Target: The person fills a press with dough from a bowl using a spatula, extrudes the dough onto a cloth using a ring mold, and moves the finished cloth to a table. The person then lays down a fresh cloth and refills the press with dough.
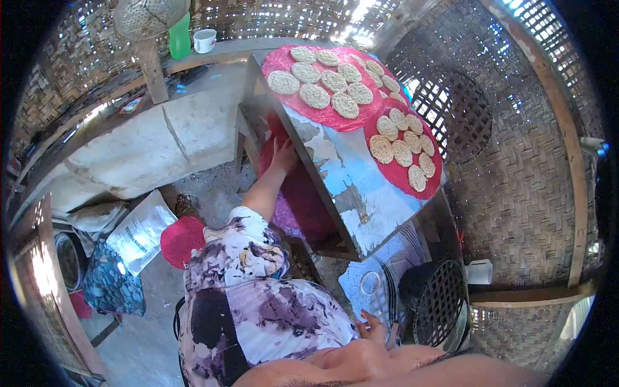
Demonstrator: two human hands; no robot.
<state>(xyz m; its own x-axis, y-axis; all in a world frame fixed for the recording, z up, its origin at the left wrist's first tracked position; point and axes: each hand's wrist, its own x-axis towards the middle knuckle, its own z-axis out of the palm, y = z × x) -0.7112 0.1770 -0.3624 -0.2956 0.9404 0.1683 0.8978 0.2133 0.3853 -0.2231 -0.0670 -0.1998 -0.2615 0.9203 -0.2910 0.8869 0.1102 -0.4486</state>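
Observation:
My left hand [282,156] reaches in under the table [351,200], its fingers stretched out beside a pink-red surface [264,155] in the shade. What its fingertips touch is partly hidden. Lower under the table lies a shiny pink-purple sheet [290,216]. My right hand [371,327] is low near my body, fingers apart, with nothing visible in it. On the tabletop rest a large pink round mat [300,97] and a smaller pink round mat [393,168]. Both carry several pale, round, flat cakes with a rough, stringy texture [345,105].
A dark lattice basket [438,303] stands at the right, by a patterned cloth [367,284]. At the left are a white sack [138,232], a red round thing [182,242] and a blue pebble-patterned bag [113,277]. A green bottle [180,37] and white cup [205,40] stand on a ledge.

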